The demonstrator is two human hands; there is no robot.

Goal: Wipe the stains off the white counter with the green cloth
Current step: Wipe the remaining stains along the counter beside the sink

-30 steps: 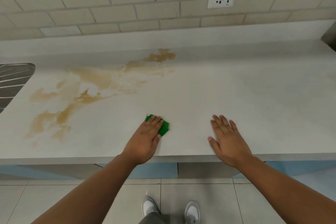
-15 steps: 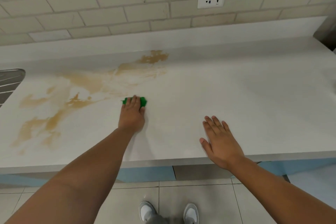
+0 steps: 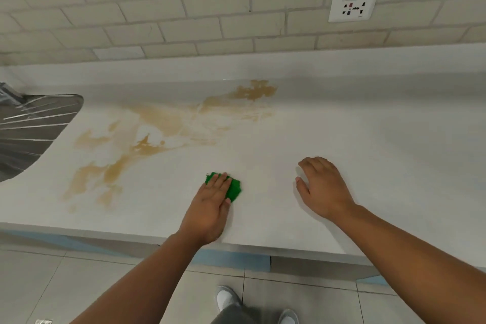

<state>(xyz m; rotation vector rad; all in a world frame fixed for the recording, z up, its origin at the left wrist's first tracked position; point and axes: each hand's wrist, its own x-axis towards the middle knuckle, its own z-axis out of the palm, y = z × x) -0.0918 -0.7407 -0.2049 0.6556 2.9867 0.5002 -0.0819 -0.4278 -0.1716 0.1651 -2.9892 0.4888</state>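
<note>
White counter (image 3: 342, 126) bears brown stains (image 3: 157, 123); left hand (image 3: 210, 208) presses flat on green cloth (image 3: 235, 188), right hand (image 3: 323, 187) rests loosely curled.

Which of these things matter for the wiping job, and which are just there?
Part of the job: green cloth, left hand pressing it, brown stains, white counter.
Just there: idle right hand, wall socket, metal drainboard, shoes.

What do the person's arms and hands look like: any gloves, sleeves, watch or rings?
No gloves on the left hand or the right hand. The left forearm and right forearm are uncovered to the frame edge, with no sleeve hem in view. No watch, bracelet or ring shows on either wrist or the visible fingers.
</note>
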